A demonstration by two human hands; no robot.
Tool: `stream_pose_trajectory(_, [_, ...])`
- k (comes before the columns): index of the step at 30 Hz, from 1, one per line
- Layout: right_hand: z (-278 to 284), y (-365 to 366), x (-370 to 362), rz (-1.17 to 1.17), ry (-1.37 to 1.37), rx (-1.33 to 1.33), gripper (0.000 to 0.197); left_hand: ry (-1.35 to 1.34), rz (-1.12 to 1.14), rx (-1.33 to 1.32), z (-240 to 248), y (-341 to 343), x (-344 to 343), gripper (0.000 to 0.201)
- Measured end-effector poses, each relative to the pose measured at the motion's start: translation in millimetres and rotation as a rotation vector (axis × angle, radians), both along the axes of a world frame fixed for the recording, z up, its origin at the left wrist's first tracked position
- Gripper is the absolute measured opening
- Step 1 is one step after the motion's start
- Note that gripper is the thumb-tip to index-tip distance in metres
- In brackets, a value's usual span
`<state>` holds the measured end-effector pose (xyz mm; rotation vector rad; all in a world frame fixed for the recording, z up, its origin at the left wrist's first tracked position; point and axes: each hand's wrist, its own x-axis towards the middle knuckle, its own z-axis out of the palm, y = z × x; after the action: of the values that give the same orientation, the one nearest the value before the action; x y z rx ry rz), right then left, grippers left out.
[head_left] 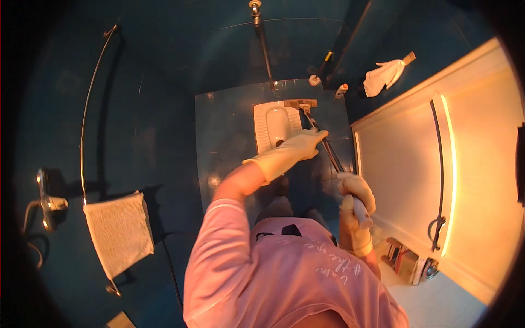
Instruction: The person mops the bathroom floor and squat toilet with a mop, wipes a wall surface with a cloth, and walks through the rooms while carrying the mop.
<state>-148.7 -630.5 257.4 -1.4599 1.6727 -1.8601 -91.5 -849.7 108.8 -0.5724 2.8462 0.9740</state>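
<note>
Both my hands wear pale yellow rubber gloves. My left hand (298, 147) reaches across in front of me and closes on the upper part of a long-handled floor brush (332, 155). My right hand (358, 197) grips the pale end of the same handle, nearer my body on the right. The brush's wide, flat head (300, 103) lies at the far right corner of a white squat toilet (261, 123) set in the dark tiled floor. I cannot make out bristles or a rubber blade on its underside. My left forearm passes close to the toilet's near right side.
A white brush head (314, 80) and a white bottle (341, 91) stand by the far wall. A white cloth (384, 76) hangs at the far right. On the left are a towel (120, 232) on a rail and a shower valve (50, 202). A pale door (404, 164) stands right.
</note>
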Motion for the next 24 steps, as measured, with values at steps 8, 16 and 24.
stream_pose_trajectory(8, [-6,99,-19,-0.153,-0.187,0.108,0.015,-0.058,-0.147,-0.074,-108,88,-94,0.025])
stream_pose_trajectory(16, [45,169,-15,-0.152,-0.086,0.138,0.036,0.225,-0.231,0.183,-145,204,-83,0.016])
stream_pose_trajectory(24, [85,221,-13,-0.121,-0.142,0.118,0.034,0.193,-0.267,0.271,-102,273,-44,0.019])
